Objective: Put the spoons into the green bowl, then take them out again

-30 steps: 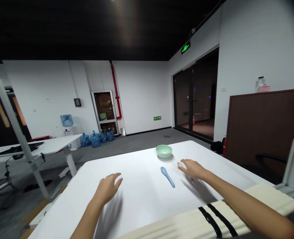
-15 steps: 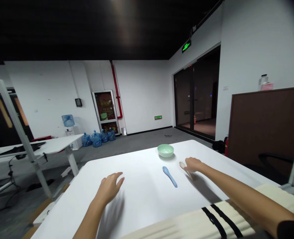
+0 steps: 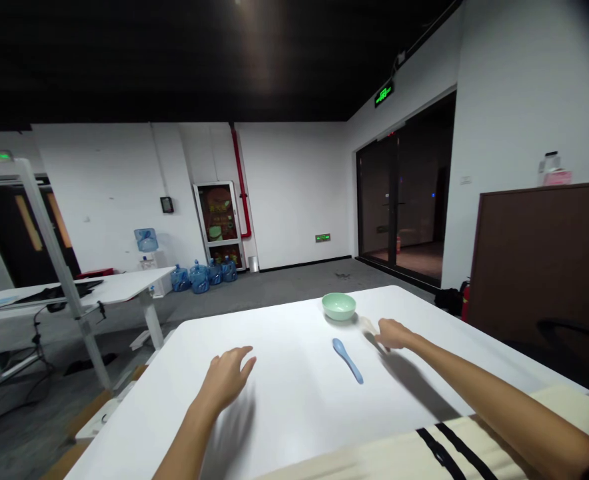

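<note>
On the white table (image 3: 284, 393) a pale green bowl (image 3: 339, 306) stands near the far edge. A blue spoon (image 3: 348, 359) lies in front of it, bowl end pointing away from me. My right hand (image 3: 393, 334) is closed on a whitish spoon (image 3: 368, 325), whose bowl end is lifted and pointing toward the green bowl. My left hand (image 3: 228, 378) rests flat on the table at the left, fingers stretched out, holding nothing.
A cream cloth with black stripes (image 3: 439, 450) lies along the near table edge. A second white desk (image 3: 79, 290) stands to the left. Blue water jugs (image 3: 199, 277) sit by the back wall. A brown cabinet (image 3: 544, 260) is at the right.
My right hand has closed on the whitish spoon and carried it from the table surface toward the green bowl. The left hand has stayed flat on the table.
</note>
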Motion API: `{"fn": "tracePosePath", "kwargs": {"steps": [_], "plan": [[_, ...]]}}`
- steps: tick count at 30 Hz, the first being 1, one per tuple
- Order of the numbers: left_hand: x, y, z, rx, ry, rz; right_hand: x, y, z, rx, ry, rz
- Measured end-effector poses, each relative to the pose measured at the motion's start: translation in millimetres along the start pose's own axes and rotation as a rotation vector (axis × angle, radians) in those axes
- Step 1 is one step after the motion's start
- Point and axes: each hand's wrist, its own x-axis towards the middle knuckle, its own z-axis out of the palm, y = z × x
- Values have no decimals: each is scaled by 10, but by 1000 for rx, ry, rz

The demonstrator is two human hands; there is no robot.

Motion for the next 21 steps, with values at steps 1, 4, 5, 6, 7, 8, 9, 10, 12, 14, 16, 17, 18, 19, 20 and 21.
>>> {"fn": "tracePosePath", "kwargs": {"steps": [1,4,5,6,7,8,9,10,12,14,16,17,18,19,20,21], "plan": [[0,-1,1,-5,-1,0,34,-35,-55,-3,38,-10],[5,-12,15,-15,-1,-4,162,-185,-211,-29,161,-7],[9,-18,23,-16,0,-7,214,-243,-249,-42,203,1],[14,-25,32,-17,2,-10,271,-301,-278,-57,241,8],[18,-33,42,-19,4,-14,330,-358,-298,-68,269,14],[23,-41,50,-21,4,-17,390,-414,-309,-74,287,20],[27,-48,57,-23,4,-21,452,-468,-314,-77,295,28],[30,-53,62,-26,2,-22,513,-520,-312,-76,298,33],[35,-61,66,-31,-5,-21,635,-614,-293,-67,300,40],[39,-62,64,-37,-10,-21,754,-689,-260,-54,304,52],[45,-60,62,-43,-13,-27,870,-741,-217,-37,308,64],[49,-59,62,-46,-15,-33,926,-759,-193,-28,309,69],[53,-57,62,-48,-17,-41,980,-771,-170,-20,312,74],[58,-55,61,-49,-21,-48,1032,-780,-147,-12,315,78],[62,-54,61,-49,-25,-55,1079,-785,-127,-5,317,81],[66,-52,60,-50,-28,-59,1123,-789,-109,1,316,86]]}}
